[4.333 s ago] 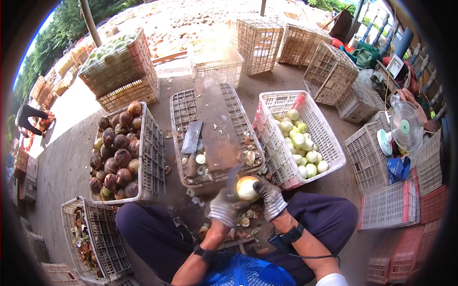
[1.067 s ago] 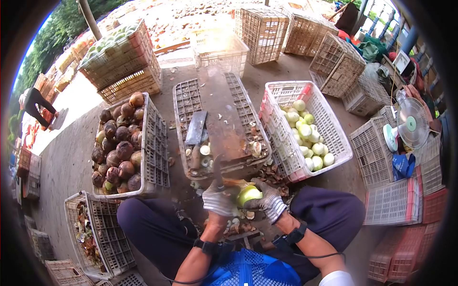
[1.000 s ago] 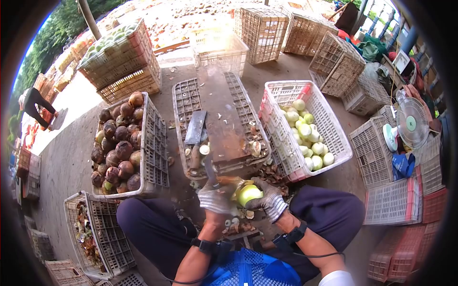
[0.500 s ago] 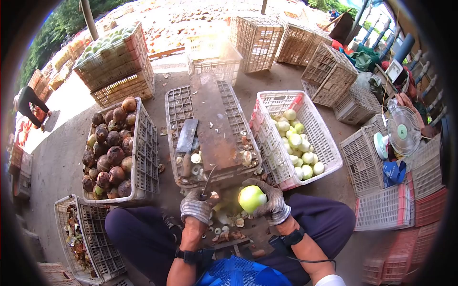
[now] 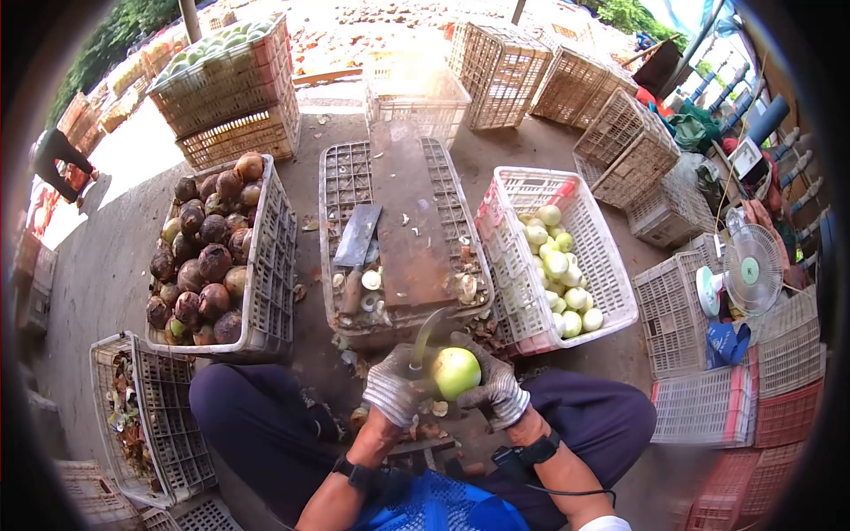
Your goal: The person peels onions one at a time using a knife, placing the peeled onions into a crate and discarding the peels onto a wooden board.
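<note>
My left hand (image 5: 393, 379), in a grey striped glove, is closed on the handle of a curved-blade knife (image 5: 428, 334). The blade points up and curves away just left of the produce. My gloved right hand (image 5: 498, 385) wraps the right side of a round, smooth, pale-green fruit or vegetable (image 5: 456, 373). Both hands are close together between my bent knees, over peelings on the ground. Beyond them, a wooden board (image 5: 407, 212) rests lengthwise on an upturned crate (image 5: 341, 168). A cleaver (image 5: 358, 235) lies on the crate, left of the board, among cut pieces.
At left, a crate (image 5: 276, 265) holds brown, unpeeled round produce (image 5: 214, 228). At right, a white-and-red crate (image 5: 611, 265) holds pale peeled ones (image 5: 556, 264). A scrap crate (image 5: 168, 425) stands near my left knee. A fan (image 5: 753, 265) sits on stacked crates. A person (image 5: 57, 164) bends far left.
Both hands have drawn closer together, the left moving right with the knife. The blade is now beside the green produce, which has shifted slightly left and down. My view has also shifted slightly.
</note>
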{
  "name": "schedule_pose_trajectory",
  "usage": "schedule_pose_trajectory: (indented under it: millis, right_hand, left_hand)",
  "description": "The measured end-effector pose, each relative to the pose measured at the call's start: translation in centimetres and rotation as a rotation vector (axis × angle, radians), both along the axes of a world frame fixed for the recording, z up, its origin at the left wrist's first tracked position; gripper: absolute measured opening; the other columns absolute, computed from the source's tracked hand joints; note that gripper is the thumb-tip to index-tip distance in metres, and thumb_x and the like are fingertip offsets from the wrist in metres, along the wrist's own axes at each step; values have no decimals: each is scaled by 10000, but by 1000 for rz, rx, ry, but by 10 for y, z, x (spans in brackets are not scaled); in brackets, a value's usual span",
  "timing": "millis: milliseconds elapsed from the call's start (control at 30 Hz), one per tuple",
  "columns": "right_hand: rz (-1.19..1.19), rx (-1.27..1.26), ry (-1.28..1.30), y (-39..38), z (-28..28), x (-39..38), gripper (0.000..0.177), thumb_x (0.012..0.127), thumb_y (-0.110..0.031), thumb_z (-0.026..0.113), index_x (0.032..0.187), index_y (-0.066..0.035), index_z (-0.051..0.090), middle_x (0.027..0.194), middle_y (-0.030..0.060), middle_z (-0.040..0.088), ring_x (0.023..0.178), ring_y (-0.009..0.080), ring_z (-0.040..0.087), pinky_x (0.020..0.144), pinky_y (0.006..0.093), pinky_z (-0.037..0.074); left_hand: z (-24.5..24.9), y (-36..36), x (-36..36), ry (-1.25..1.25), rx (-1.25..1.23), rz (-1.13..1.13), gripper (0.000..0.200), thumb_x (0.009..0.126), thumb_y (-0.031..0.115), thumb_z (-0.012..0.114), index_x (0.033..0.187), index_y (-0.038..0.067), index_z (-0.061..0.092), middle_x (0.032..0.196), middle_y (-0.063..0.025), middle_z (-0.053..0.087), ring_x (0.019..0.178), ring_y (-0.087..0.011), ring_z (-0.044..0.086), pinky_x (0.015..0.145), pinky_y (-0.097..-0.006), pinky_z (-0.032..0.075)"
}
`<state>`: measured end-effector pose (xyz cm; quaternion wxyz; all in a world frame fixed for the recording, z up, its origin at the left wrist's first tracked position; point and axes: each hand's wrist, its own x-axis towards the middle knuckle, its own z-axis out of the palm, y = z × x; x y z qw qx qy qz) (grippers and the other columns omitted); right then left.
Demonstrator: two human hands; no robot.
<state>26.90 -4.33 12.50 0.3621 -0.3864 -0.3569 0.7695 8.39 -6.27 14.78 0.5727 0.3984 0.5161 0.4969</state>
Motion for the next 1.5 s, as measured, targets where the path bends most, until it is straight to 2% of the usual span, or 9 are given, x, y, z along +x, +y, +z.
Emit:
schedule_pose_trajectory:
  millis: [167, 233, 367, 567, 733, 867, 1067, 1300, 1500]
  right_hand:
    - [-4, 144, -181, 0, 7, -2, 1048, 481, -158, 927, 1391, -44, 420, 1238, 56, 562, 1121, 146, 512, 997, 306, 411]
    - [-5, 310, -252, 2, 23, -4, 817, 539, -132, 887, 1258, -59, 505, 1128, 47, 601, 1001, 165, 563, 901, 302, 465]
    - [4, 489, -665, 11, 36, 6, 913, 472, -246, 927, 1271, -57, 527, 1144, 58, 619, 1032, 162, 576, 938, 314, 460]
    - [-141, 792, -1064, 14, 18, 22, 867, 484, -259, 912, 1249, -94, 541, 1162, 85, 631, 1051, 227, 611, 926, 326, 477]
    - [-121, 851, -1179, 15, -5, 28, 914, 443, -325, 916, 1245, -111, 534, 1159, 100, 629, 1054, 255, 615, 914, 346, 486]
    - [48, 604, -1247, 18, 26, 22, 959, 413, -366, 918, 1248, -110, 523, 1147, 101, 633, 1039, 265, 621, 903, 348, 493]
    - [-67, 645, -1130, 14, 24, 25, 965, 380, -337, 924, 1233, -82, 553, 1094, 92, 654, 989, 235, 638, 874, 341, 508]
    - [-254, 69, -190, 14, 21, 38, 802, 437, -29, 791, 1198, 46, 550, 1000, 115, 663, 869, 192, 643, 734, 297, 549]
    - [-238, 40, -111, 6, 25, 35, 695, 513, -48, 758, 1173, 54, 566, 1004, 101, 663, 874, 196, 641, 769, 307, 540]
  left_hand:
    - [-20, 0, 0, 110, 158, -34, 295, 732, 56, 700, 1023, 34, 658, 973, -73, 637, 874, -151, 596, 753, -300, 502]
    - [-19, -1, 8, 54, 233, -33, 281, 733, 72, 695, 1011, 45, 666, 986, -82, 637, 884, -184, 613, 752, -313, 506]
    - [-16, -1, 0, 614, 465, -53, 202, 710, 130, 721, 889, 51, 674, 985, -127, 639, 848, -304, 631, 706, -372, 518]
    - [-29, -6, 0, 873, 580, -133, 203, 593, 58, 700, 788, 47, 643, 905, -125, 665, 788, -324, 641, 653, -382, 523]
    - [-26, -7, 5, 959, 633, -193, 199, 577, 74, 678, 768, 54, 624, 858, -121, 654, 758, -327, 630, 637, -407, 518]
    - [-27, -8, 5, 1063, 539, -247, 181, 577, 92, 667, 746, 54, 612, 840, -119, 634, 759, -327, 617, 618, -426, 504]
    - [-35, -10, 2, 1175, 497, -263, 193, 583, 106, 666, 765, 58, 622, 834, -122, 628, 760, -333, 615, 613, -431, 498]
    - [-39, -14, -10, 1148, 499, -156, 107, 632, 118, 618, 724, 65, 616, 771, -131, 601, 716, -339, 594, 564, -443, 488]
    - [-23, -14, -1, 1164, 520, -138, 92, 603, 128, 641, 681, 82, 628, 842, -83, 647, 787, -297, 618, 615, -433, 504]
